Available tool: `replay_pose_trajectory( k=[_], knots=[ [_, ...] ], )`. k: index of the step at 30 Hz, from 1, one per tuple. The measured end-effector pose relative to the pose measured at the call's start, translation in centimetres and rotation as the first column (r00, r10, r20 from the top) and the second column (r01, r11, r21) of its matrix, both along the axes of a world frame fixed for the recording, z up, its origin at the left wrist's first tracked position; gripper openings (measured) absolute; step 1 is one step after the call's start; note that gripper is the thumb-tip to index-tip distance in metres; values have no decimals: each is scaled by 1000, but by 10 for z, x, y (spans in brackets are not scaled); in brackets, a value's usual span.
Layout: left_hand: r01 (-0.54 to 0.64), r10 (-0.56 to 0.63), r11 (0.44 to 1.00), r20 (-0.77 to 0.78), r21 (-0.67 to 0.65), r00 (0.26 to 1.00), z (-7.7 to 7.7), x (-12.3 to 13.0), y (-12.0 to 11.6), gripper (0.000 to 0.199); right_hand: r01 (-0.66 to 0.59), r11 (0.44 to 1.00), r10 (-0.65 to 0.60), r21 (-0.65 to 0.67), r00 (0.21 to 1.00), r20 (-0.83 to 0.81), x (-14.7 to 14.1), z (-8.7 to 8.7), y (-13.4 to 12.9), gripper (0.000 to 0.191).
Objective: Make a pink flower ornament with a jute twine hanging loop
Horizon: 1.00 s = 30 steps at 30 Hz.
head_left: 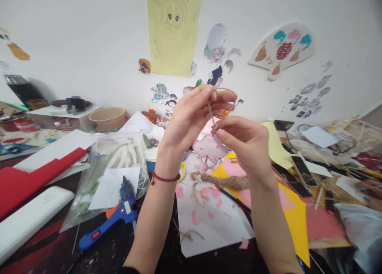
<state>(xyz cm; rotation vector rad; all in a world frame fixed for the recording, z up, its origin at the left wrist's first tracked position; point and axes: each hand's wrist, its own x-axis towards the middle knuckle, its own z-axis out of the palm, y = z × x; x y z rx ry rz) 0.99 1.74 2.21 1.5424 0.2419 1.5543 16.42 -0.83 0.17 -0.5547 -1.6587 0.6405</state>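
Observation:
Both hands are raised over the table, holding up a loop of brown twine [211, 111] with a knot at its bottom. My left hand [198, 109], a dark red cord on its wrist, pinches the top of the loop. The fingers of my right hand [243, 140] are closed on the twine beside the knot. Behind and below the knot is a pink cloud-like piece [210, 147]. A hank of twine [229, 181] lies under the hands, partly across a white sheet [215, 230] with pink paper scraps.
A blue glue gun [115, 216] lies left of my forearm, near a plastic bag [104, 150] and a white box [36, 222]. Yellow paper [294, 222] and phones are on the right. At the far right edge, another person's hand [370, 188] shows.

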Motion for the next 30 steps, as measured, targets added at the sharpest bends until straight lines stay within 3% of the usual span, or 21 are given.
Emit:
replay_pose_trajectory(
  k=[5,12,19,23,26,30],
  knots=[
    [-90,89,996,-41,-20,995,1,1,-2,46,67,998,-67,7,998,17,-3,0,-6,4],
    [69,-68,995,-10,72,998,1,2,-3,29,50,999,-50,-8,999,20,-3,3,-5,7],
    [24,-23,998,-33,53,999,2,-1,-1,25,31,989,16,-146,950,313,17,7,4,23],
    [-98,99,992,-9,78,995,2,-2,1,24,19,982,68,-188,895,441,19,5,11,26],
    [-163,164,984,-6,65,987,11,-4,2,21,25,979,65,-203,902,427,21,2,17,32],
    [-147,150,988,-62,49,987,41,-5,-2,20,-131,936,221,-326,941,257,33,-1,21,41]
  ],
)
